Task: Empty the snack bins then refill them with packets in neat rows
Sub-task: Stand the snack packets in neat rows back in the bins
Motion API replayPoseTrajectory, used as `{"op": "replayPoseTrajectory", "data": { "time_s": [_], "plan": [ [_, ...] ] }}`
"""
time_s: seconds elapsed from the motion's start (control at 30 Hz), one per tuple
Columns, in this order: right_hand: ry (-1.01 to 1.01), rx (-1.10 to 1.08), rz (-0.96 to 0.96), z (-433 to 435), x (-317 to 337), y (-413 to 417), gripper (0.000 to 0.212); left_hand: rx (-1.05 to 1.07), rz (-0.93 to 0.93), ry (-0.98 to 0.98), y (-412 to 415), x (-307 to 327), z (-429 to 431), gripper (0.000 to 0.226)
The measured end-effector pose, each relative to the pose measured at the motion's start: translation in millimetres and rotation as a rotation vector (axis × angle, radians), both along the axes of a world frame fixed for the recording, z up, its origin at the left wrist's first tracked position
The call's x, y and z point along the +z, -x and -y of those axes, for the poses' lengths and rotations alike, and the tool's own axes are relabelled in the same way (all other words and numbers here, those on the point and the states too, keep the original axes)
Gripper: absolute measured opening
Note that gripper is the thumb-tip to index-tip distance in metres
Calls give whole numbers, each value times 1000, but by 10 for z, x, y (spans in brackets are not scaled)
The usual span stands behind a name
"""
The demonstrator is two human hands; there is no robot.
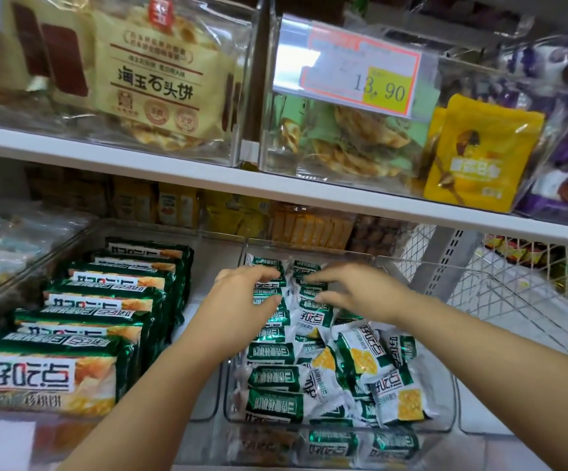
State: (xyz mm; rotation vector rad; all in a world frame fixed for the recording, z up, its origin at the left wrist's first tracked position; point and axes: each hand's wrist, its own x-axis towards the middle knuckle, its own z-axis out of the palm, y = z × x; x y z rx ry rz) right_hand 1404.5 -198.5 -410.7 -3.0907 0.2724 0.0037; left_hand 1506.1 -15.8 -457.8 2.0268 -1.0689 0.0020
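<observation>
A clear plastic bin (445, 426) in the middle of the lower shelf holds several small green-and-white snack packets (272, 375); those on its left lie in a row, those on its right (360, 362) lie loose and tilted. My left hand (241, 294) reaches into the bin's far left part, fingers curled down onto the packets there. My right hand (353, 287) hovers just right of it, fingers bent and spread over the far packets. Whether either hand grips a packet is hidden by the fingers.
A second clear bin (82, 232) on the left holds larger green packs (99, 300) standing in a neat row. A white wire basket (500, 294) is at the right. The upper shelf (275, 188) carries clear bins of other snacks and a price tag (360, 68).
</observation>
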Motion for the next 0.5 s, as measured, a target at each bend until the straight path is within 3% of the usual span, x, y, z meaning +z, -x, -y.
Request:
{"op": "replayPoseTrajectory", "data": {
  "time_s": [0.1,0.27,0.37,0.5],
  "plan": [
    [-47,-107,69,42,97,272,45,-4,-11,-3,-9,8,-14,39],
    [-16,-207,-296,-12,16,571,77,6,-1,-26,6,9,-6,40],
    [-76,-197,-195,-71,16,602,78,23,63,-86,46,68,-8,40],
    [-270,-185,88,-113,119,666,64,-64,146,-64,181,216,4,37]
  ]
}}
